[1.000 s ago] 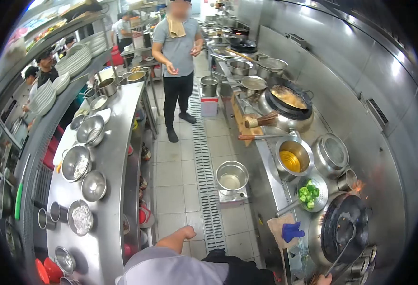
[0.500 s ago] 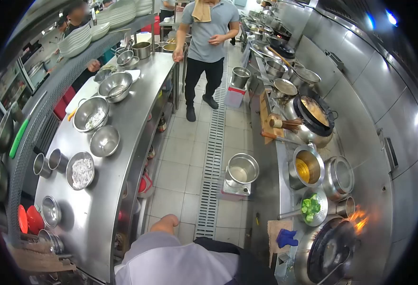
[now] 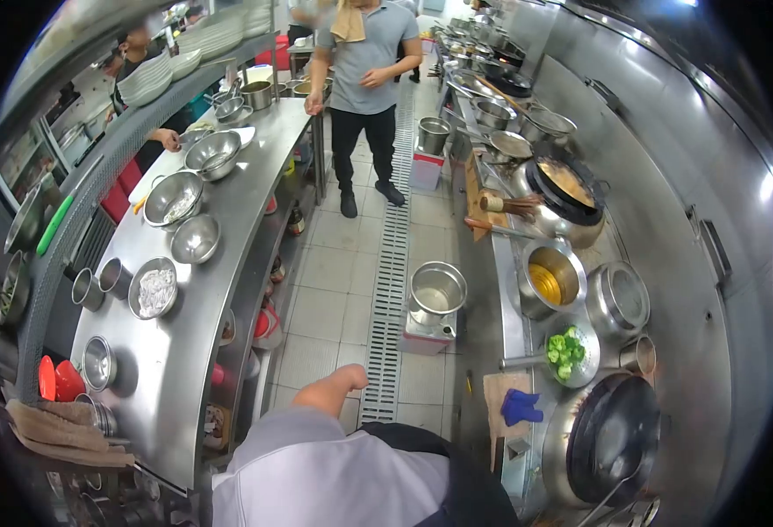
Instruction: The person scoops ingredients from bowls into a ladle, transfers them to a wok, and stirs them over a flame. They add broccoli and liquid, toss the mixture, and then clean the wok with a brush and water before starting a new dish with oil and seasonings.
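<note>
In the head view, a bare arm comes out of the grey sleeve at the bottom centre, apparently my left. Its rounded end, where my left hand (image 3: 348,379) seems to be, is over the floor beside the drain grate (image 3: 384,290). No fingers can be made out there, nor any held thing. My right hand does not show. To the right, a dark wok (image 3: 610,430) with a ladle (image 3: 617,494) in it stands on the stove. Behind it, a strainer (image 3: 590,351) holds green broccoli (image 3: 565,353). A blue cloth or glove (image 3: 521,407) lies on the stove's near edge.
A steel counter (image 3: 228,299) with bowls runs along the left. A pot (image 3: 437,290) stands on a box in the aisle. Farther up stands a co-worker (image 3: 364,79); another person's hand (image 3: 166,139) is beyond the counter. A pot of yellow liquid (image 3: 551,277) sits right.
The flame beside the wok no longer shows. The bare arm reaches farther right and looks more stretched out. The view has shifted slightly, and the hand beyond the counter has moved a little.
</note>
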Motion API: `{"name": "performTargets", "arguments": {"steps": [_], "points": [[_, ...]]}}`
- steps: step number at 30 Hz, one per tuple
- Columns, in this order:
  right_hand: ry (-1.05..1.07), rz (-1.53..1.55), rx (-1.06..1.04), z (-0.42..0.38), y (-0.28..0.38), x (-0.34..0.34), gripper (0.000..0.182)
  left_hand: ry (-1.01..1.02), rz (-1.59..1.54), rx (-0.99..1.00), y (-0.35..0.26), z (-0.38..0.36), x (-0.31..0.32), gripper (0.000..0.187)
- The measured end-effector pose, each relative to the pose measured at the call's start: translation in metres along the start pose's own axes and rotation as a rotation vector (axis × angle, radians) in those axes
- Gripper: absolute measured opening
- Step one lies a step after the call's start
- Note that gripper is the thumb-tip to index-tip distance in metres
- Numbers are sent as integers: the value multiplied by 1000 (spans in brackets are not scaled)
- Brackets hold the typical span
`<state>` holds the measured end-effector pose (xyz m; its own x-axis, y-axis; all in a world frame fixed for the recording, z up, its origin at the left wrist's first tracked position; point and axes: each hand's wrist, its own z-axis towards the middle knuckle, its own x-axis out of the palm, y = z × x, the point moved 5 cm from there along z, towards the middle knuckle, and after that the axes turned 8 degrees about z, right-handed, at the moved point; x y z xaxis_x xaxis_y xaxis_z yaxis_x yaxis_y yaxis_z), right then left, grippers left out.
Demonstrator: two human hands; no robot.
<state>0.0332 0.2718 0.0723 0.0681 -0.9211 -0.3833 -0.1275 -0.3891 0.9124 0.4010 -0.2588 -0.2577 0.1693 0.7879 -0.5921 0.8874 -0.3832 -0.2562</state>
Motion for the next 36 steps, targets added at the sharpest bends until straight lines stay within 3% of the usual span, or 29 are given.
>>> {"name": "performTargets", "arguments": {"steps": [1,4,6,10,13,14,15,18,24,28,30,31,32,36], "points": [[-1,33,7,-2,-2,-10,32,5,164,119,-20,-1,-1,29],[10,125,24,-6,-8,-47,32,126,196,170,-86,-19,3,28],[9,188,39,-7,-17,-75,32,261,36,108,-126,-35,11,38],[0,313,45,-9,-43,-127,32,415,52,328,-224,-70,39,33],[5,398,48,-4,-84,-165,32,502,204,491,-301,-136,40,36],[-41,456,63,-31,-56,-156,28,512,207,550,-325,-153,42,37],[-85,342,20,-38,-54,-163,22,543,219,613,-343,-170,44,38],[-164,231,199,-56,-75,-183,17,569,251,742,-396,-200,57,31],[-269,129,227,-91,-100,-211,25,721,356,913,-502,-241,112,23],[-304,56,345,-110,-105,-218,31,762,375,1276,-581,-280,165,22],[-410,-424,107,-113,-117,-219,39,698,340,1320,-620,-279,199,23],[-386,-357,296,-115,-102,-215,44,728,322,1274,-639,-280,215,24],[-392,-364,302,-114,-103,-210,44,755,300,1227,-660,-281,232,25],[-341,-596,414,-119,-108,-200,45,541,140,1131,-743,-239,311,39]]}}
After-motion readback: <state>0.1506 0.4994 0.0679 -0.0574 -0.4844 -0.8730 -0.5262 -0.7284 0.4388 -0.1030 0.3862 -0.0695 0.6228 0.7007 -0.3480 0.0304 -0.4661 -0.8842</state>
